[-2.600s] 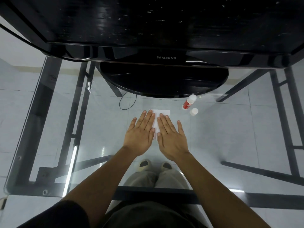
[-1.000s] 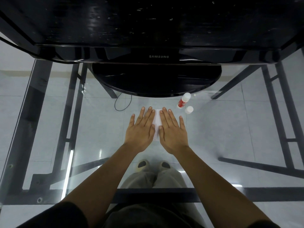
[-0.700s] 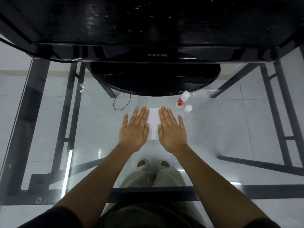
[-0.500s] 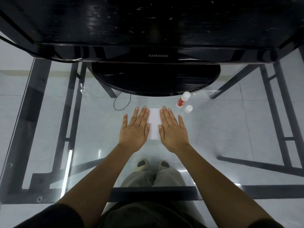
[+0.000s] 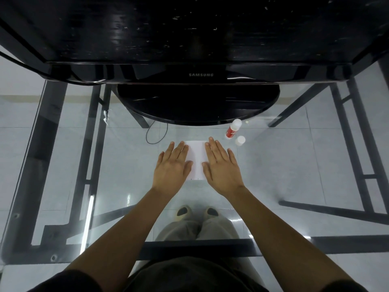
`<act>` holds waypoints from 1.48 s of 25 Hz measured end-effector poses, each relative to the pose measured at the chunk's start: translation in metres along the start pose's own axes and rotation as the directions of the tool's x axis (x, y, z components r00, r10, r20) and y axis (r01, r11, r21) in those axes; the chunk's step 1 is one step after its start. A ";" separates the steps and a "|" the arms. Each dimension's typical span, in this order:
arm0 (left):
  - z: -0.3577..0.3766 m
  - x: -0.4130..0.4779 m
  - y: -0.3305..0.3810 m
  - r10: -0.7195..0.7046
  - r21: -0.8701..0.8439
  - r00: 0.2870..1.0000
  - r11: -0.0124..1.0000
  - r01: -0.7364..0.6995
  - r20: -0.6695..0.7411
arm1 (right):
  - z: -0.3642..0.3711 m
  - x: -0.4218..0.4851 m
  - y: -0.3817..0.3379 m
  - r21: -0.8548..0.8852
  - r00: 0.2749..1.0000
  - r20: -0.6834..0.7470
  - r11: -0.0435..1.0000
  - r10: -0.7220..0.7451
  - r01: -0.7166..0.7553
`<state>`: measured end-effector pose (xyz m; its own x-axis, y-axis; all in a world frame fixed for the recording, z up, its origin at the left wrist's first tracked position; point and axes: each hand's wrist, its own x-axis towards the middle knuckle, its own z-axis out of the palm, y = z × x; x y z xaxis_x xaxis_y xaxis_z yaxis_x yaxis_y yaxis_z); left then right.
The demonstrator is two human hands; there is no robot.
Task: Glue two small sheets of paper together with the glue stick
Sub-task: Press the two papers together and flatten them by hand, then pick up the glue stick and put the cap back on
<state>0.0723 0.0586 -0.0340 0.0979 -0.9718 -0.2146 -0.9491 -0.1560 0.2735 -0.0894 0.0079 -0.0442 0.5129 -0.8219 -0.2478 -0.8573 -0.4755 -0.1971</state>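
White rectangular paper [image 5: 197,160] lies flat on the clear glass tabletop [image 5: 284,165], in front of the black Samsung monitor [image 5: 200,74] and its round black base [image 5: 197,104]. Whether it is one sheet or two stacked cannot be told. The left hand [image 5: 171,168] rests palm down, fingers extended, over the paper's left edge; the right hand [image 5: 222,167] lies likewise over the right edge. Neither hand grasps anything; both are flat and spread. The red-and-white glue stick [image 5: 233,128] stands uncapped, just beyond the right hand, with its small white cap [image 5: 240,140] just beside it on the glass.
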 end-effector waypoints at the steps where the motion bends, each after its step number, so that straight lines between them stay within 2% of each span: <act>1: -0.002 0.001 0.001 -0.014 -0.032 1.000 0.999 0.014 -0.006 | -0.002 -0.001 -0.001 0.031 1.000 -0.016 0.999 0.006 -0.005; 4: -0.008 0.003 0.008 -0.045 -0.100 0.999 0.994 0.042 -0.031 | -0.007 -0.006 -0.002 0.121 0.998 -0.057 0.992 0.038 -0.031; 8: -0.015 0.007 0.016 -0.132 -0.299 0.981 0.951 0.084 -0.142 | -0.009 -0.023 0.007 0.185 0.993 -0.076 0.980 0.091 -0.076; 11: -0.022 0.020 0.028 -0.089 -0.381 0.981 0.924 0.018 -0.170 | -0.002 -0.049 0.026 0.177 0.984 -0.064 0.972 0.164 -0.151; 15: -0.031 0.051 0.056 0.036 -0.416 0.992 0.906 -0.084 -0.122 | 0.003 -0.066 0.045 0.112 0.969 -0.020 0.963 0.247 -0.243; 19: -0.035 0.075 0.081 0.127 -0.455 0.992 0.883 -0.115 -0.005 | 0.004 -0.065 0.046 0.077 0.967 -0.003 0.964 0.256 -0.255; 21: -0.036 0.081 0.089 0.147 -0.461 0.989 0.877 -0.132 -0.005 | 0.005 -0.065 0.046 0.075 0.966 -0.011 0.964 0.257 -0.256; 24: -0.035 0.084 0.094 0.142 -0.467 0.989 0.872 -0.143 -0.037 | 0.006 -0.065 0.047 0.070 0.966 -0.013 0.964 0.258 -0.257; 27: -0.036 0.081 0.096 0.094 -0.505 0.995 0.858 -0.089 -0.016 | 0.009 -0.063 0.048 0.074 0.968 -0.021 0.966 0.252 -0.249; 31: -0.048 0.063 0.096 0.042 -0.619 0.999 0.785 -0.017 0.027 | 0.003 -0.064 0.050 0.155 0.972 -0.017 0.961 0.236 -0.230; 33: -0.057 0.052 0.093 0.035 -0.725 0.997 0.688 0.025 0.068 | -0.009 -0.063 0.050 0.289 0.957 -0.117 0.931 0.266 -0.224; 35: -0.071 0.041 0.090 0.042 -0.796 0.995 0.604 0.046 0.089 | -0.034 -0.055 0.048 0.417 0.904 -0.293 0.893 0.312 -0.173; 37: -0.088 0.032 0.088 0.038 -0.843 0.997 0.537 0.042 0.073 | -0.068 -0.041 0.045 0.503 0.857 -0.386 0.857 0.341 -0.114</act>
<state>0.0180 -0.0016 0.0659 0.0398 -0.9614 -0.2724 -0.2531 -0.2734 0.9280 -0.1519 -0.0013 0.0211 0.1298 -0.9877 0.0867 -0.7709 -0.1555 -0.6177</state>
